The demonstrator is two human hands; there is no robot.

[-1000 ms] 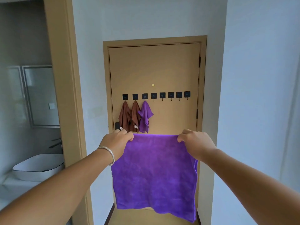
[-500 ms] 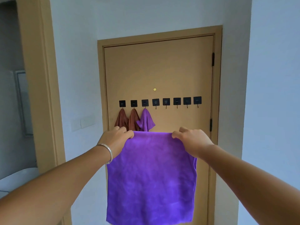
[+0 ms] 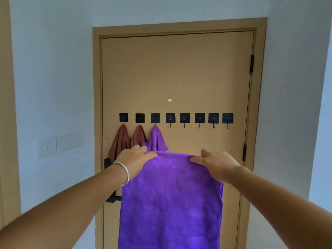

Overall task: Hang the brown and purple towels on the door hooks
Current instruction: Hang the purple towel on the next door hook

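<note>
A purple towel point(image 3: 170, 200) hangs spread out in front of me, held by its top edge. My left hand point(image 3: 133, 159) pinches its top left corner and my right hand point(image 3: 218, 164) pinches its top right corner. Behind it is a tan door point(image 3: 176, 72) with a row of black square hooks point(image 3: 185, 118). Two brown towels point(image 3: 120, 141) point(image 3: 138, 136) hang on the two leftmost hooks and a purple towel point(image 3: 156, 139) on the third. The hooks to the right of these are bare. The held towel's top edge is below the hook row.
White walls flank the door. A white socket and switch plate point(image 3: 59, 144) sits on the left wall. A black door handle point(image 3: 111, 197) shows left of the held towel, partly hidden. Another door frame point(image 3: 7, 105) runs along the far left edge.
The view has closed in on the door and swung right, so the bathroom on the left has dropped out. Both hands still hold the towel's top corners, now nearer the hooks.
</note>
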